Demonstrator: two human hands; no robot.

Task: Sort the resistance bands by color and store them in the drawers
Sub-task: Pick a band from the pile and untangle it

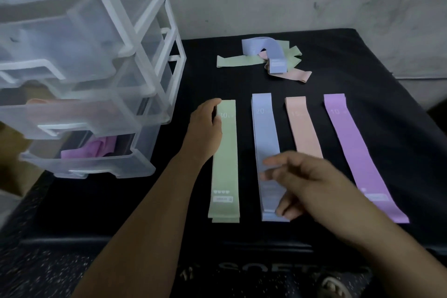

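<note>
On the table (116, 203), the left hand (205, 128) curls its fingers (212, 104) round the green bands (226, 167) at their far left edge, while the blurred right hand (300, 184) hangs loosely open above the blue bands (263, 133).

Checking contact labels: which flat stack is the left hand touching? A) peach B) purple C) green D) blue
C: the left hand lies against the far left edge of the green stack, beside its "30" print. The other three stacks lie further right, out of its touch.
</note>
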